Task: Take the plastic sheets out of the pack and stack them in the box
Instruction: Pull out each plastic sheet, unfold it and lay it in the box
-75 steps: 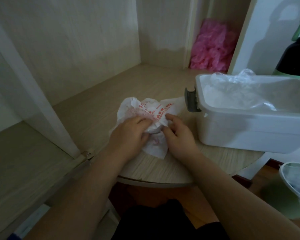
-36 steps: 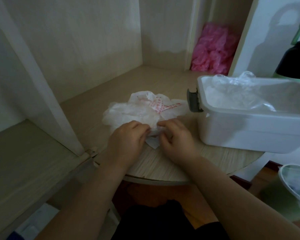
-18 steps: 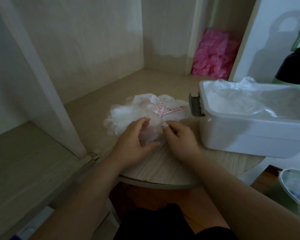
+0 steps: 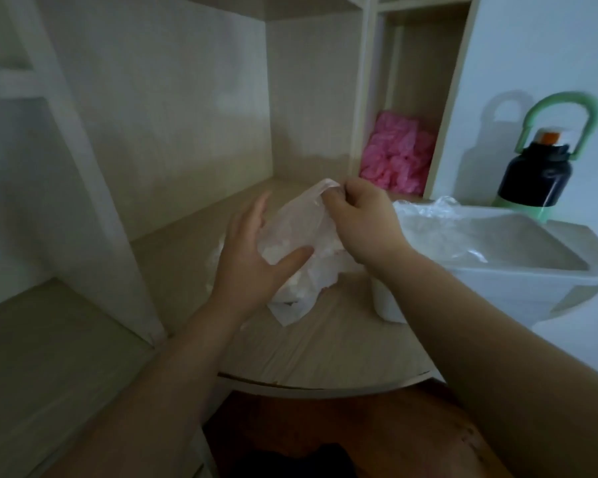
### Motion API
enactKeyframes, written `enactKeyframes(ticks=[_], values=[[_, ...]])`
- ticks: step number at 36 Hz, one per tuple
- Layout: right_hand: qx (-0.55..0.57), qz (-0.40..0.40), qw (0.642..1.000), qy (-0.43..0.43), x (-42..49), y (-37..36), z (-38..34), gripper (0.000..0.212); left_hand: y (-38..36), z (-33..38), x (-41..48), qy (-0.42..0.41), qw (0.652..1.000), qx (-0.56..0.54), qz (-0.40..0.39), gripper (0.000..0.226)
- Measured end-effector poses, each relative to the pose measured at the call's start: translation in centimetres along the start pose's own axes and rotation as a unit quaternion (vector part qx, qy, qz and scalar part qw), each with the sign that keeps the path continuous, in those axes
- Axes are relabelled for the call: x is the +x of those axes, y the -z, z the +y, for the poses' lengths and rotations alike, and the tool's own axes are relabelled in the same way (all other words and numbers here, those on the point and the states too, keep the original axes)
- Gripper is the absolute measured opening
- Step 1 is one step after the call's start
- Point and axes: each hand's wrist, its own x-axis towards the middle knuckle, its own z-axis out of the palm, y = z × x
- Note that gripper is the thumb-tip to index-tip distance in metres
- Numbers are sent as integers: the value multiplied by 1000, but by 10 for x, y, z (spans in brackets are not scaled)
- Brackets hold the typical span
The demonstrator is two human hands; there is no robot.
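From the head camera, looking down over both forearms: the right hand (image 4: 363, 222) is raised above the middle of the tabletop (image 4: 325, 357), its fingers (image 4: 332, 199) clenched in a pinch on the top edge of a thin, milky plastic sheet (image 4: 296, 224). The sheet hangs down from that pinch toward the crumpled white pack (image 4: 297, 298), which lies on the tabletop just below; where the sheet ends and the pack begins I cannot tell.

The left hand (image 4: 252, 260) is beside the sheet on its left, fingers (image 4: 256, 210) straight and spread, released, with the thumb laid against the lower part of the plastic.

Toward the right edge of the tabletop stands the white box (image 4: 497, 281), open at the top. A loose heap of clear plastic sheets (image 4: 439, 225) lies inside it at the end nearest the hands, rising a little above the rim.

Behind the box, at the far right, a dark bottle (image 4: 535, 177) with a green loop handle stands upright against the white wall. In the narrow shelf compartment beyond the tabletop's far edge sits a pink crumpled pile (image 4: 397, 157).
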Motion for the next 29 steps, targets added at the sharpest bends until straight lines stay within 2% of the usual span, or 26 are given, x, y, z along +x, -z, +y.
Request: enactKeyframes(ticks=[2,4,5,7,9,10,11,14,15,18,21,26,29], values=[[15,-22,1000,-1,3,12,-5,24,-1,19,9,-28,999,-12,-20,81],[63,-40,997,-9,2,24,-9,11,-5,36,18,-22,997,-51,-50,60],[89,-38,995,-13,2,29,-10,15,-9,43,22,-19,995,-74,-57,41],[131,-36,990,-35,2,40,-10,42,-14,58,29,-17,994,-98,-43,6],[140,-57,986,-71,2,52,-7,69,-18,68,33,3,992,-126,-8,21],[124,-71,986,-84,1,57,-5,75,-19,74,35,17,990,-139,-2,24],[96,-81,988,-89,0,62,-3,71,-21,79,37,24,989,-144,-6,25],[53,-40,995,-71,1,78,-2,15,-28,89,42,34,987,-152,-50,21],[65,-23,995,-78,3,84,-1,4,-30,92,44,44,985,-153,-58,23],[129,-25,985,-115,8,103,3,11,-37,95,51,66,987,-139,-57,33],[134,-16,980,-147,14,118,8,14,-46,94,61,72,991,-103,-42,36],[-15,39,988,-149,25,139,22,23,-57,86,79,-10,999,30,-18,22],[-80,71,988,-113,28,151,30,16,-65,89,90,-93,989,116,-14,19]])
